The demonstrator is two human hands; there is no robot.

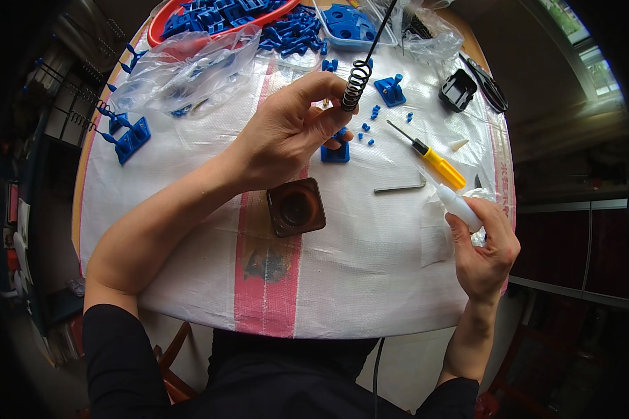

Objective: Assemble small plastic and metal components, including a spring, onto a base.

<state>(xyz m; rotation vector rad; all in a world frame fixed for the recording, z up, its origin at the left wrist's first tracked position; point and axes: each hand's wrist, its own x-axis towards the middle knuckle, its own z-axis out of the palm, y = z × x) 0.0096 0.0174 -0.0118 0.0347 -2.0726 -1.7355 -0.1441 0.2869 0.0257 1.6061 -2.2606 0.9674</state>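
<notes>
Between the thumb and fingers of my left hand [279,133], raised over the middle of the table, is a black coil spring [356,85] with a thin dark rod rising from its top. Below that hand a blue plastic base piece [335,154] stands partly hidden by my fingers. My right hand [489,255], at the right side, is closed around a small white squeeze bottle [461,209] whose narrow tip points up and left. The bottle is apart from the spring. Nearest to the bottle lies crumpled white tissue [479,195].
A brown square dish [298,207] sits near my left forearm. To the right lie a yellow-handled screwdriver [438,163], a hex key [398,188] and a black box [458,91]. Blue parts fill a red basin [223,28] at the back. Assembled blue pieces [131,142] with springs stand left.
</notes>
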